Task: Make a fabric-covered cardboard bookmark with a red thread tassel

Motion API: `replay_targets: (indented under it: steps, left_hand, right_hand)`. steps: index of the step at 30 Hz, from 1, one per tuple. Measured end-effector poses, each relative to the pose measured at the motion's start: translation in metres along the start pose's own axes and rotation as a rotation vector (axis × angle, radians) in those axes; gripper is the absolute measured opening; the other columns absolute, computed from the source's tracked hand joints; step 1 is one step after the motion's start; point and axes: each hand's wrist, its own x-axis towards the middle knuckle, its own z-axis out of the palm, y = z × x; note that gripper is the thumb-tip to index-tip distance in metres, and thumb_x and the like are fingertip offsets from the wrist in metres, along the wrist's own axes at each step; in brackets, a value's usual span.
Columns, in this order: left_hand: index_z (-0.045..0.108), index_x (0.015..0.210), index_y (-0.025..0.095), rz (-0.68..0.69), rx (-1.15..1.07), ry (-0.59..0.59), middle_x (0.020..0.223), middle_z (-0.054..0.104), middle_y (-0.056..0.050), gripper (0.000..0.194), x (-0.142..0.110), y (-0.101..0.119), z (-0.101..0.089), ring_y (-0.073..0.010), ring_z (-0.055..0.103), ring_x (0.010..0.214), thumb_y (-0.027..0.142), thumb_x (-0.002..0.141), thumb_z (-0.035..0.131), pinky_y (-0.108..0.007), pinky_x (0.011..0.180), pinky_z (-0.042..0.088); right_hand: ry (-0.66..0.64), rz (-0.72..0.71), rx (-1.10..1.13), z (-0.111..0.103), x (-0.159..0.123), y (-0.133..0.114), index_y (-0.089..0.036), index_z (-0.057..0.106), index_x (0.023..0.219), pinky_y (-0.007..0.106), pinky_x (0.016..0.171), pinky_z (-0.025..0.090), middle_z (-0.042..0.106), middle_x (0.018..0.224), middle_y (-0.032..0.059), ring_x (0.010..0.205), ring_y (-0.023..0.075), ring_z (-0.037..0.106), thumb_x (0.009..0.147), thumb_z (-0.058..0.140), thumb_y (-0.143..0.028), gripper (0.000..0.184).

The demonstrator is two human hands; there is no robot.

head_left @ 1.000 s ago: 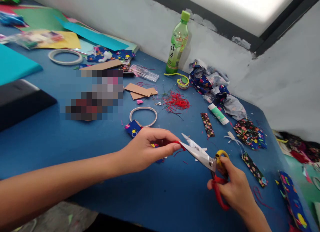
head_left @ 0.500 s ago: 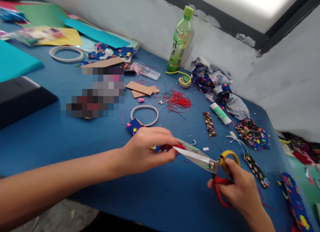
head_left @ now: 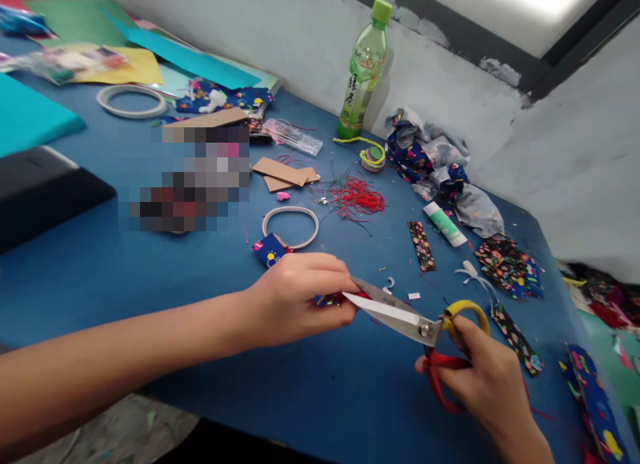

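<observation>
Since the earlier frame one second back, we see the scissors' tips shifted onto the left fingertips and the handle loops spread wider; the whole view has shifted slightly too. Our left hand (head_left: 303,297) pinches a thin red cord (head_left: 363,293) between thumb and fingers, with blue patterned fabric (head_left: 327,300) showing between them. Our right hand (head_left: 487,367), at about 3 o'clock from the left, grips the silver scissors with yellow and red handles (head_left: 395,314), fingers curled through the loops. Blades are parted, red cord between them near the tips.

Clock from our left hand, on the blue tabletop (head_left: 320,391): thin white tape ring (head_left: 265,225) at 12; overlapping brown card strips (head_left: 280,173) farther out, between 11 and 12; tangled red thread pile (head_left: 364,197) at 1; green plastic tea bottle (head_left: 363,84), upright, between 12 and 1; crumpled patterned cloth (head_left: 407,154) between 1 and 2; black floral strip (head_left: 423,246) and white-and-green glue stick (head_left: 445,225) at 2; flat black object (head_left: 45,197), identity unclear, between 9 and 10.
</observation>
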Motion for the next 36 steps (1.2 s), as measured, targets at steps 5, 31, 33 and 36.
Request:
replay_targets:
  steps: [5, 31, 33, 36]
  left_hand:
    - [0.071, 0.077, 0.011, -0.055, -0.126, -0.008, 0.063, 0.066, -0.003, 0.014, 0.0006, -0.0008, 0.0021, -0.0084, 0.058, 0.056, 0.004, 0.078, 0.059, -0.015, 0.055, 0.047]
    - [0.071, 0.072, 0.010, -0.123, -0.278, -0.015, 0.060, 0.066, -0.004, 0.015, 0.0016, 0.0052, 0.0010, -0.0091, 0.057, 0.053, 0.004, 0.080, 0.059, -0.017, 0.051, 0.046]
    - [0.071, 0.075, 0.010, -0.119, -0.279, 0.004, 0.061, 0.066, -0.005, 0.014, 0.0018, 0.0052, 0.0004, -0.0093, 0.057, 0.052, 0.006, 0.081, 0.060, -0.017, 0.050, 0.045]
    - [0.072, 0.079, 0.010, -0.120, -0.270, 0.027, 0.061, 0.066, -0.004, 0.012, 0.0016, 0.0047, 0.0008, -0.0089, 0.055, 0.051, 0.008, 0.082, 0.061, -0.017, 0.049, 0.045]
  right_hand:
    - [0.038, -0.012, -0.008, -0.0033, 0.0037, -0.0034, -0.014, 0.059, 0.086, 0.024, 0.040, 0.041, 0.060, 0.055, 0.0012, 0.036, 0.0132, 0.053, 0.084, 0.048, -0.065, 0.053]
    - [-0.029, 0.004, -0.009, 0.0002, -0.0004, -0.0094, -0.023, 0.040, 0.066, 0.022, 0.040, 0.032, 0.040, 0.047, -0.0072, 0.035, 0.0095, 0.037, 0.084, 0.045, -0.071, 0.051]
    - [-0.042, 0.016, 0.054, 0.0027, 0.0004, -0.0096, -0.023, 0.041, 0.070, 0.021, 0.039, 0.034, 0.041, 0.047, -0.0077, 0.035, 0.0090, 0.037, 0.084, 0.048, -0.068, 0.047]
    - [-0.051, 0.040, 0.108, 0.0049, -0.0003, -0.0076, -0.022, 0.044, 0.077, 0.020, 0.039, 0.036, 0.045, 0.049, -0.0077, 0.035, 0.0092, 0.040, 0.084, 0.051, -0.063, 0.042]
